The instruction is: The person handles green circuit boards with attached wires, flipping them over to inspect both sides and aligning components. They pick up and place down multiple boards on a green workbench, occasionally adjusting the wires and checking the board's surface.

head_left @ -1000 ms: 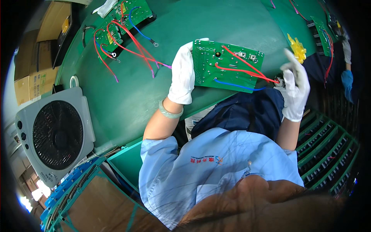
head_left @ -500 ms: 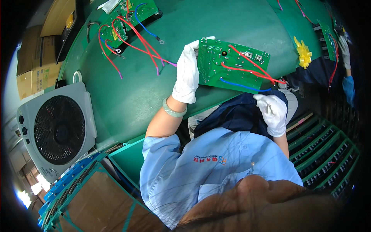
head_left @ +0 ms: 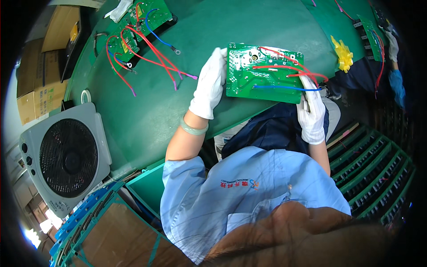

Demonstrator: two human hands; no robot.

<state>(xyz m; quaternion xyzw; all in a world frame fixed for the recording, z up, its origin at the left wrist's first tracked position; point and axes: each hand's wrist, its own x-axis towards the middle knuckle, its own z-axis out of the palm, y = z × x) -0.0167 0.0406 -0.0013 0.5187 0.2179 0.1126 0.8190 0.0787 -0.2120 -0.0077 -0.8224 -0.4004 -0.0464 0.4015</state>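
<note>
Between my two white-gloved hands I hold a green circuit board [head_left: 262,80], raised over the near edge of the green table. My left hand [head_left: 210,82] grips its left edge, with the fingertips hidden behind it. At the board's right edge, my right hand [head_left: 312,113] is closed on it, its fingers reaching up beside the wires. Red wires [head_left: 284,68] and one blue wire [head_left: 280,87] run across the board's face and stick out past its right side.
More circuit boards [head_left: 153,15] with long red and blue wires lie at the table's [head_left: 147,120] far left. A grey box fan [head_left: 69,155] stands at the left. Green slotted racks [head_left: 373,164] are at the right. A yellow bundle [head_left: 342,54] and a co-worker's gloved hand [head_left: 392,46] appear far right.
My right hand has risen from below the board to its right edge and taken hold there. The board has turned slightly and its surface now catches more light.
</note>
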